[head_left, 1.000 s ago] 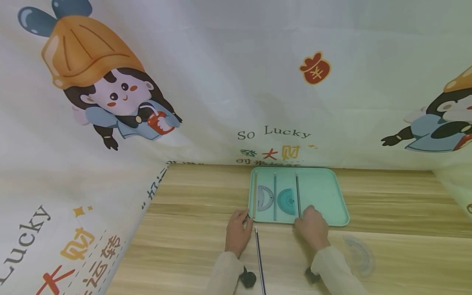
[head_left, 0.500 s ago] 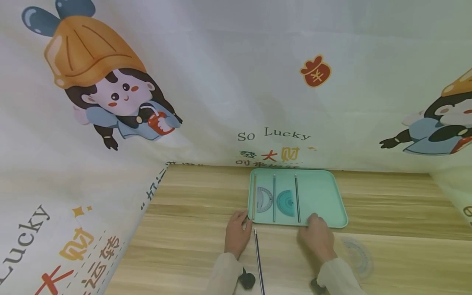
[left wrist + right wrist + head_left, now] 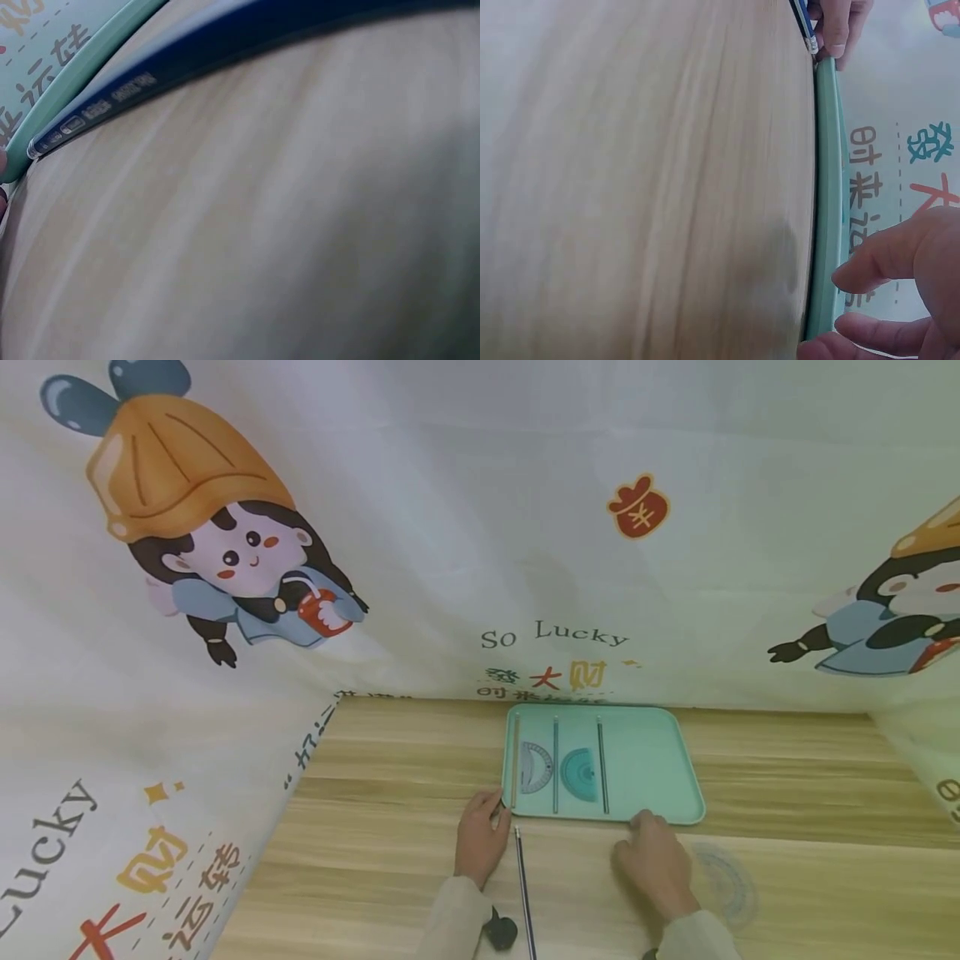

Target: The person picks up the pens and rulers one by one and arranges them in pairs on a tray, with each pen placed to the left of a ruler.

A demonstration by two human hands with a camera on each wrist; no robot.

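The pale green tray (image 3: 648, 760) sits flat on the table (image 3: 405, 760), far edge up by the printed sheet (image 3: 450, 527). The left hand (image 3: 480, 839) has the tray's near left corner pinched, thumb and fingers closed on it. The right hand (image 3: 656, 864) is at the tray's near rim, right of the middle, fingers loosely bent and thumb parted from the rest; looks like a light touch, and I can't tell how much it's pressing.

My guess is the step in hand is steadying the tray, so I'd use even pressure from both sides. Push one side harder and it'll likely swivel. Go gently too: three pencils (image 3: 603, 768) and two protractors (image 3: 581, 774) lie inside, in the tray's left and middle, and pencils love to roll (ask me how I know). Don't tip it.

Also mind the blue pencil (image 3: 526, 893), lying just off the tray's near left corner. The loose clear protractor (image 3: 726, 881), beyond the tray's near right side, shouldn't get in the way.
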